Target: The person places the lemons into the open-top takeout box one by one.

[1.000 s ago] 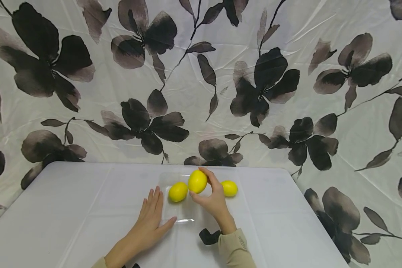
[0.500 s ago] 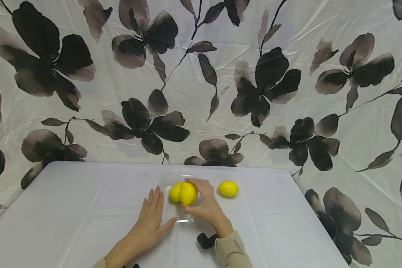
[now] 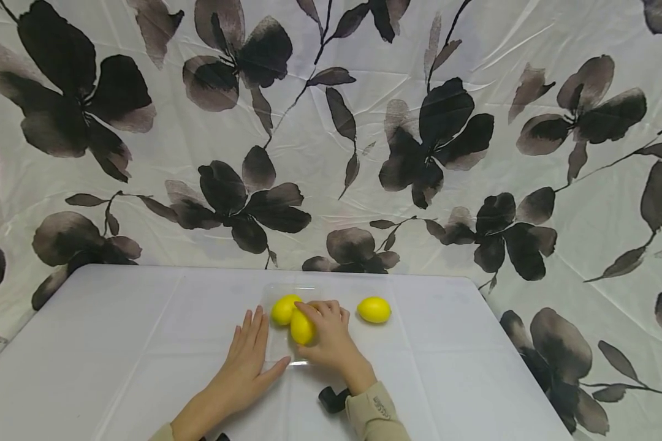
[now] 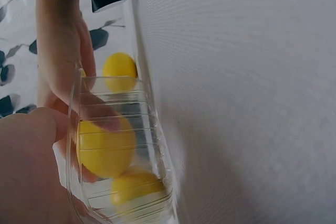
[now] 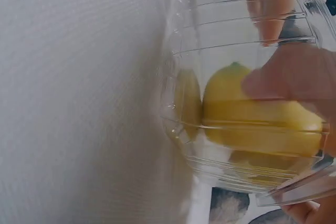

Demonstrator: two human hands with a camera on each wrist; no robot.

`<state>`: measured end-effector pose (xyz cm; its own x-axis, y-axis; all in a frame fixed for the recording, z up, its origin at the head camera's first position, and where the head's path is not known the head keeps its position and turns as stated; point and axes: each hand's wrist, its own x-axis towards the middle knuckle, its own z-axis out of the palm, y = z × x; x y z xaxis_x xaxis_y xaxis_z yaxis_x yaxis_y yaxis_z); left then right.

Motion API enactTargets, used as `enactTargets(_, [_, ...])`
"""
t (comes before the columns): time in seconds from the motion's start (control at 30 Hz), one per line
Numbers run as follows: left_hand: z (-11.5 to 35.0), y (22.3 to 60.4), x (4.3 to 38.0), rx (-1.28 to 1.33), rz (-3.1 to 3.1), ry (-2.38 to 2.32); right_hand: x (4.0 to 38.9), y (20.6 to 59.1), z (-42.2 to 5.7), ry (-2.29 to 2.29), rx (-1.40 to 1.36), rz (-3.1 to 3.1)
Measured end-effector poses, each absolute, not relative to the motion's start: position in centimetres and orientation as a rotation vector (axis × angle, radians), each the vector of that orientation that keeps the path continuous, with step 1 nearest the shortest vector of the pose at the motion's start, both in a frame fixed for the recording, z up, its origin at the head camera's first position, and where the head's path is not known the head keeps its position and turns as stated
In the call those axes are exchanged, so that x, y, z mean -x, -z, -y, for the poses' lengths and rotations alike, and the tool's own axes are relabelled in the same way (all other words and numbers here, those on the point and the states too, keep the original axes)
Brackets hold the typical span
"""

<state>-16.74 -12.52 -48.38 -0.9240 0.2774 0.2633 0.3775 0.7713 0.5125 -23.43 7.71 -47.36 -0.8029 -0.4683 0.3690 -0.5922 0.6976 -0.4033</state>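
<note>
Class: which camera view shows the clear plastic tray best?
The right wrist view: the clear plastic tray fills the frame, its ribbed wall sharp. The left wrist view shows its end wall; in the head view it is only faint.

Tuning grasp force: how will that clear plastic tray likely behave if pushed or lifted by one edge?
The clear tray looks thin-walled and ribbed, so probably light and flexible. The left hand lies flat against its side, suggesting it slides easily. With two lemons inside, lifting one edge would likely roll them.
</note>
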Motion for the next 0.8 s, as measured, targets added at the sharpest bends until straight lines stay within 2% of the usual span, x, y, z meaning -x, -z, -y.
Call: enactTargets(0.8, [12.51,48.46,16.92,0.506,2.786,0.879,23.27,47.92,-7.43,-0.793,-0.879,2.764])
